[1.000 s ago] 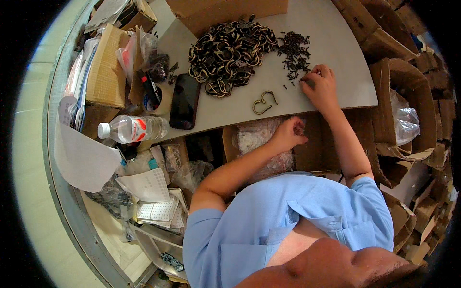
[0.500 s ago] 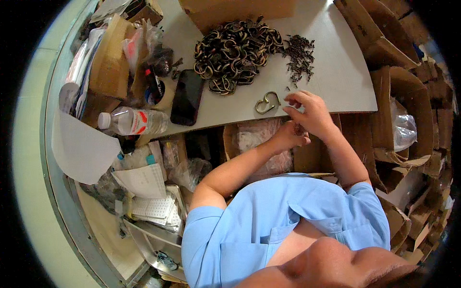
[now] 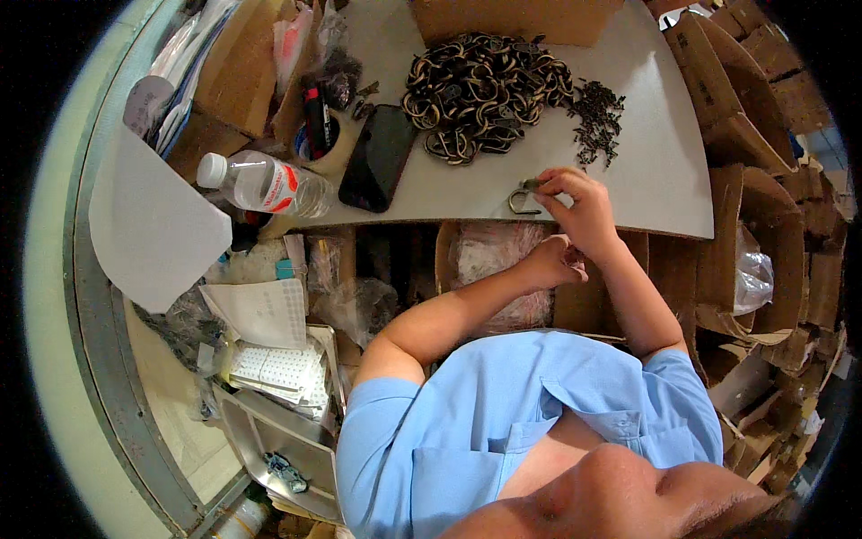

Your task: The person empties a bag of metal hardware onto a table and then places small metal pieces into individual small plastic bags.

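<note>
My right hand (image 3: 582, 208) is over the front edge of the table, thumb and fingers pinched on a bronze-coloured metal hook (image 3: 530, 185). Touching or just beside it, a second curved metal hook (image 3: 519, 203) lies on the tabletop. Just below, in front of the table edge, my left hand (image 3: 551, 262) is closed with its fingers curled; whatever it may hold is hidden. A heap of similar bronze metal hooks (image 3: 485, 90) lies farther back. To its right is a scatter of small dark screws (image 3: 598, 121).
A black phone (image 3: 377, 160) and a clear water bottle (image 3: 268, 183) lie to the left. Beyond them stand a tape roll (image 3: 338, 148) with a marker inside and a cardboard box (image 3: 235, 76). Open cartons (image 3: 754, 242) crowd the right side. Under the table edge are papers (image 3: 269, 368) and plastic bags.
My right hand has closed its fingers on one of the two hooks on the table. My left hand stays curled below it. The view has shifted slightly.
</note>
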Motion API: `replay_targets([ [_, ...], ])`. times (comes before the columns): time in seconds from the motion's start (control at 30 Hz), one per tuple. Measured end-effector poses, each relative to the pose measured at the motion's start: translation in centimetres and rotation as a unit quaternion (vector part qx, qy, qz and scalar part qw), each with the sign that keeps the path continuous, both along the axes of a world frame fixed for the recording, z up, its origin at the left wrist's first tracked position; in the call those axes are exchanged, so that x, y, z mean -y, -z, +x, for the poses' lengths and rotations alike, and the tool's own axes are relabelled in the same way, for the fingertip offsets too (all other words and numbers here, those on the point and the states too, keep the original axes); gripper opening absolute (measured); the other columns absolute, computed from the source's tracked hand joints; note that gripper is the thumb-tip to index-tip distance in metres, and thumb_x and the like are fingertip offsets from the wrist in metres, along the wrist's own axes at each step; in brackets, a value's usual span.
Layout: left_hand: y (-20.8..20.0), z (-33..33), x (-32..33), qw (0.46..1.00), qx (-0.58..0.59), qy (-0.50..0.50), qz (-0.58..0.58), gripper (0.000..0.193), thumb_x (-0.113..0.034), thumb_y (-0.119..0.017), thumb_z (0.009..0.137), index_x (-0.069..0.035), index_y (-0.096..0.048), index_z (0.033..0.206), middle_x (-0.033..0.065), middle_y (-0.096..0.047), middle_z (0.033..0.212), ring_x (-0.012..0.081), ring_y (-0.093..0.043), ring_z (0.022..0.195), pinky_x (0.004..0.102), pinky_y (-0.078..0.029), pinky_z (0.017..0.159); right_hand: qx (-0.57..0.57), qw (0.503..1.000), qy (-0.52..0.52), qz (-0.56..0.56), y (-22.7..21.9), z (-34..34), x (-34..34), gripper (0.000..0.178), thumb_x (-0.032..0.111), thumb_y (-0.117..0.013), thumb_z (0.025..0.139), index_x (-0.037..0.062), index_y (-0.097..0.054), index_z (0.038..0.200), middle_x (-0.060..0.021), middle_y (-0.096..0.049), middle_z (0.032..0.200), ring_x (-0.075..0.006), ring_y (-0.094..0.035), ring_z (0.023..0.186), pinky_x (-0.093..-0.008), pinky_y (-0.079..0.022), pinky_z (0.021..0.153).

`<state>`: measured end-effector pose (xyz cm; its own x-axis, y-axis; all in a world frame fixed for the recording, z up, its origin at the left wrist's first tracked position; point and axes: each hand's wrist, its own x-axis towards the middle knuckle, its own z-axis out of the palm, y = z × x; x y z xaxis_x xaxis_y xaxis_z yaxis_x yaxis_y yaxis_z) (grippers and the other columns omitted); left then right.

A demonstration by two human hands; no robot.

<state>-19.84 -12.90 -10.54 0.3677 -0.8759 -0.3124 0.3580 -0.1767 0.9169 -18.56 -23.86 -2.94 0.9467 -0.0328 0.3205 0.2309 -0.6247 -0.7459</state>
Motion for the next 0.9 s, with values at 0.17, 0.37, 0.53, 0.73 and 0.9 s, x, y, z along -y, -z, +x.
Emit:
replay_targets([
  [0.17,-0.3,-0.6,0.0,0.983,0.129,-0.097,-0.083,0.042,-0.007,-0.073,0.061,-0.003,-0.055,0.099,0.0054,-0.061,0.082,0.0180,-0.058,0.077,0.0337,-0.048,0.069,0.066,0.989,-0.082,-0.108,1.4,-1.3,0.3,0.015,0.005,-0.072,0.070,0.0012,-0.063,0.082,-0.0113,-0.066,0.091,-0.0289,-0.064,0.081,-0.0343,-0.052,0.072],
  [0.37,-1.3,0.5,-0.2,0.998,0.065,-0.017,-0.006,0.047,-0.011,-0.074,0.066,-0.003,-0.051,0.107,0.0072,-0.061,0.097,0.0170,-0.059,0.087,0.0299,-0.048,0.077,-0.016,1.000,-0.006,-0.019,-0.1,-2.6,1.6,0.017,0.002,-0.070,0.071,0.0015,-0.062,0.085,-0.0092,-0.065,0.084,-0.0216,-0.063,0.076,-0.0302,-0.050,0.071],
  [0.53,-3.1,0.4,-0.9,0.994,0.035,-0.089,-0.056,0.044,-0.010,-0.073,0.069,0.000,-0.050,0.105,0.0066,-0.060,0.093,0.0134,-0.059,0.085,0.0281,-0.048,0.072,-0.159,0.973,-0.093,0.137,-3.9,-5.7,5.1,0.016,-0.004,-0.065,0.071,-0.0017,-0.065,0.087,-0.0092,-0.065,0.080,-0.0170,-0.061,0.074,-0.0285,-0.048,0.066],
  [0.73,-3.9,-0.6,-0.5,0.959,0.246,-0.133,-0.050,0.043,-0.006,-0.070,0.073,-0.001,-0.047,0.109,0.0104,-0.062,0.096,0.0200,-0.062,0.090,0.0316,-0.049,0.077,-0.250,0.936,-0.001,0.247,-3.6,-7.6,3.8,0.012,-0.002,-0.069,0.073,-0.0014,-0.065,0.084,-0.0069,-0.064,0.080,-0.0106,-0.059,0.072,-0.0259,-0.048,0.064],
  [0.9,-5.0,-0.5,-0.8,0.974,0.209,-0.069,-0.062,0.053,-0.002,-0.065,0.073,-0.004,-0.041,0.121,0.0161,-0.058,0.108,0.0296,-0.060,0.102,0.0345,-0.047,0.087,-0.156,0.983,-0.028,0.092,-2.4,-8.0,3.2,0.013,0.002,-0.073,0.069,0.0016,-0.066,0.081,-0.0067,-0.062,0.080,-0.0167,-0.060,0.070,-0.0289,-0.050,0.064],
])
